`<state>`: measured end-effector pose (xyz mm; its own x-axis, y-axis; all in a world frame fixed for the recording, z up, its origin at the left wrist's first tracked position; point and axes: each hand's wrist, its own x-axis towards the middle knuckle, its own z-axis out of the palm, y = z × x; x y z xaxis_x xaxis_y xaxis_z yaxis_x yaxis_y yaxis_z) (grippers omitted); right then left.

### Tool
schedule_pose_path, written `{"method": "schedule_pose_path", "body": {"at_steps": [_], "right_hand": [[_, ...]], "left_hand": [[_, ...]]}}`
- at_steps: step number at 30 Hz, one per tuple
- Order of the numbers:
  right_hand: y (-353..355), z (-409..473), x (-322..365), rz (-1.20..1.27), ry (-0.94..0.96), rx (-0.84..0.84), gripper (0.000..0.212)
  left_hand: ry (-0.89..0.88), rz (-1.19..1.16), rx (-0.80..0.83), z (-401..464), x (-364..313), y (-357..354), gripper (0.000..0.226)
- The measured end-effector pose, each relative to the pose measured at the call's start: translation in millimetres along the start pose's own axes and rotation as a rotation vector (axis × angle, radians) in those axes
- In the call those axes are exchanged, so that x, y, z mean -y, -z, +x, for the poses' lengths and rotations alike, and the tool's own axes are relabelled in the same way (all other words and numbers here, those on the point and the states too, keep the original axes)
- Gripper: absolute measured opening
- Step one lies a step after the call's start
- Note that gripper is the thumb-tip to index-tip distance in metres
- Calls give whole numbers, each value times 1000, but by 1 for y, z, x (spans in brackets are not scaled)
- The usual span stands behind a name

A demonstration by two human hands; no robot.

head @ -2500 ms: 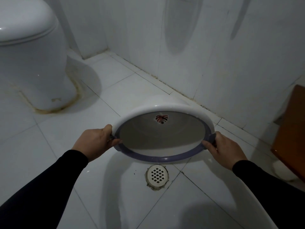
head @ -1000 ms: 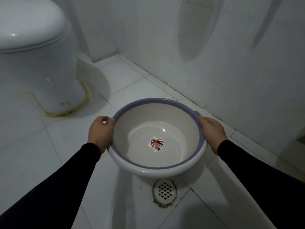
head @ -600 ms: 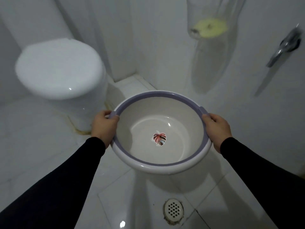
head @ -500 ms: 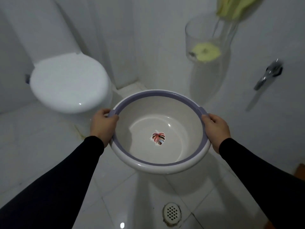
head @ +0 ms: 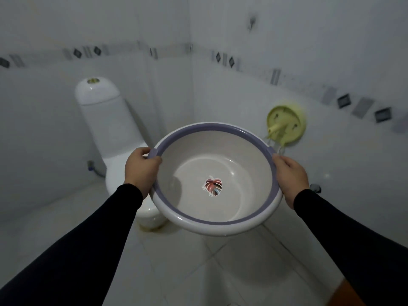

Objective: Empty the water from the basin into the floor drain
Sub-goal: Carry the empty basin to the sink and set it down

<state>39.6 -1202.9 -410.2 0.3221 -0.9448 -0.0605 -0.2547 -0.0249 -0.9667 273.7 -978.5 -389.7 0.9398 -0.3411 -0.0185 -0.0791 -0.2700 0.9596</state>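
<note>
I hold a round white basin (head: 242, 173) with a purple rim level in front of me, well above the floor. Its inside looks dry, with a leaf sticker on the bottom. My left hand (head: 141, 168) grips the rim's left handle. My right hand (head: 290, 175) grips the right handle. The floor drain is out of view.
A white toilet (head: 106, 120) stands at the back left, partly behind the basin. A yellow-green wall holder (head: 286, 123) hangs on the right wall, just beyond the basin's rim. White floor tiles (head: 198, 272) lie below. A brown wooden edge (head: 344, 294) shows at the bottom right.
The basin went from tipped over the drain to level and has been lifted higher. My view has risen, so the drain dropped out of the frame.
</note>
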Motion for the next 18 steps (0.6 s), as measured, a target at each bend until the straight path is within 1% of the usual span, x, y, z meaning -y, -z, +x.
{"method": "schedule_pose_path", "body": {"at_steps": [3,5,9,11,14,18], "right_hand": [[18,-8,66,14,14,7,36],[33,-13,111,8,30,0,41],[61,-27,181,23,38,-3,50],[76,-36,208,21,46,-34,53],[97,-52,236,21,50,-90,45],[132,-74,255,10,65,-170,54]], "left_hand": [[-23,-20,17,2,-66,21,37],[-50,-21,32,1,-112,35,36],[-77,-49,70,-4,-180,50,30],[-102,-63,97,-9,-208,57,28],[-142,-66,139,-17,-241,61,28],[-168,-68,202,-30,-276,55,29]]}}
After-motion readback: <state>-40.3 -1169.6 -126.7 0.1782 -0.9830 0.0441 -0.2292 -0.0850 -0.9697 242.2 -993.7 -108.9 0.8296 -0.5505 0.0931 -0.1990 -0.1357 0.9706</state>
